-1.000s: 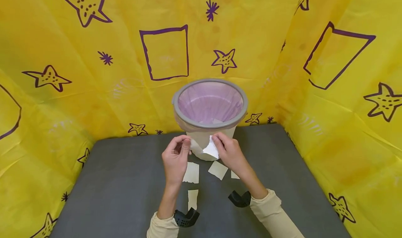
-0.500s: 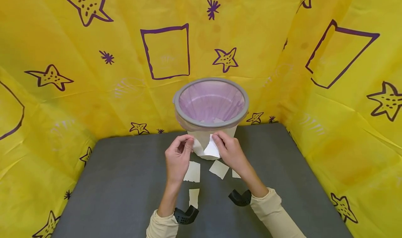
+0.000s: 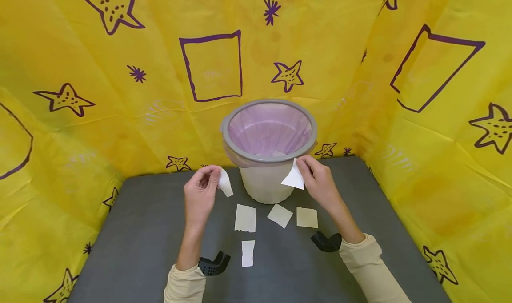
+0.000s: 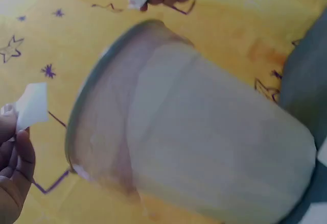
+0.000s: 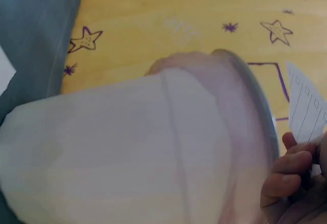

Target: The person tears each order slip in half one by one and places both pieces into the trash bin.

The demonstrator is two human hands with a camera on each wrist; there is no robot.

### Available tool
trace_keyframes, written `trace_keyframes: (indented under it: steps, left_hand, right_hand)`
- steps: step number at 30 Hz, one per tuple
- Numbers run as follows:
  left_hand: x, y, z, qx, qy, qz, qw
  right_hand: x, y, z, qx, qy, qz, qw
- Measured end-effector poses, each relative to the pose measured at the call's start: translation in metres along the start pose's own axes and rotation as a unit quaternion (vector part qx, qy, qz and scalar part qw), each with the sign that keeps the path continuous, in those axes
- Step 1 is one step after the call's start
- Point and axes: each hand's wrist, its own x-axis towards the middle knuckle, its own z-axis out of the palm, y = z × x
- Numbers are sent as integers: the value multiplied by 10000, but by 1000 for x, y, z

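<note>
My left hand (image 3: 201,191) pinches a small curled piece of white paper (image 3: 226,183) in front of the bin's left side. In my right hand (image 3: 318,181), thumb and finger pinch another torn piece of paper (image 3: 294,177) just below the bin's rim; printed lines show on this piece of paper (image 5: 306,104) in the right wrist view. Between the hands stands a light waste bin (image 3: 266,185) with a grey rim and a pinkish liner. A few paper scraps lie inside it. On the table before the bin rest several flat paper pieces, among them a square piece (image 3: 245,218) and a narrow strip (image 3: 248,253).
Yellow cloth walls (image 3: 152,129) with purple drawings enclose the dark grey table (image 3: 160,232) at the back and sides. More paper squares lie to the right, one tilted piece (image 3: 280,216) and one straighter piece (image 3: 306,217). Black wrist mounts (image 3: 214,264) sit on both forearms.
The paper held between both hands is now in two separate pieces. My left hand has moved left and my right hand right and slightly up, uncovering the bin's front.
</note>
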Motion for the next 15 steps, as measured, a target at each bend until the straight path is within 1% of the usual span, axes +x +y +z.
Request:
trace_keyframes:
  steps: [2, 3, 4, 6, 8, 10, 12, 14, 15]
  left_hand:
    - [0, -15, -12, 533, -365, -326, 9974]
    - [1, -25, -21, 869, -539, -514, 9934]
    - [3, -36, -32, 1230, -697, -680, 9876]
    - [9, -61, -56, 1923, -880, -1013, 9721]
    - [15, -82, -79, 2388, -1023, -1302, 9569]
    - [20, -97, -96, 2682, -1093, -1489, 9455]
    - [25, -107, -105, 2806, -1240, -1598, 9383]
    - [32, -111, -109, 2769, -1487, -1650, 9349]
    - [38, -111, -110, 2724, -1608, -1645, 9343]
  right_hand:
    - [-7, 14, -11, -43, -308, 85, 9995]
    - [-11, 24, -18, -104, -462, 180, 9987]
    - [-14, 37, -26, -193, -631, 306, 9973]
    - [-21, 65, -45, -426, -953, 658, 9924]
    - [-25, 93, -64, -571, -1183, 1116, 9850]
    - [-27, 116, -80, -631, -1356, 1498, 9773]
    - [-26, 132, -91, -566, -1521, 1784, 9705]
    - [-19, 141, -98, -508, -1744, 1935, 9641]
    - [-13, 144, -101, -411, -1873, 1999, 9609]
